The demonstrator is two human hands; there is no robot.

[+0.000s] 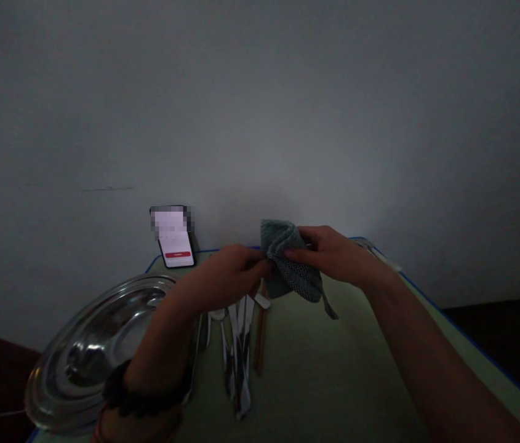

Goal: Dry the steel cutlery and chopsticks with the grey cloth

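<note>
- Cloth (pixel 295 275), grey-blue, is held folded and crumpled above the back part of the desk (pixel 333 369); a ribbed weave is shown at its top, a dark-and-pale speckled face lower down, and a narrow tail is left dangling at its lower right.
- By the right hand (pixel 336 253) the cloth is gripped from its right side, thumb laid across the front, fingers nearly closed.
- Fingers of the left hand (pixel 227 271) are drawn together in a pinch at the cloth's left edge; whether anything else is held inside the folds cannot be told.
- The desk is bordered by a blue edge; its back edge is set near the pale wall (pixel 287 123).
- On the left, room is taken up by a shiny metal basin (pixel 103 351), its wide rim brought out to the desk's left edge.
- Below the left hand, metal cutlery (pixel 241 369) is bunched, with wooden chopsticks (pixel 260 344) just beside it.
- At the back left, a lit phone (pixel 175 240) is leaned upright.
- Open room is offered on the green surface between chopsticks and right forearm.
</note>
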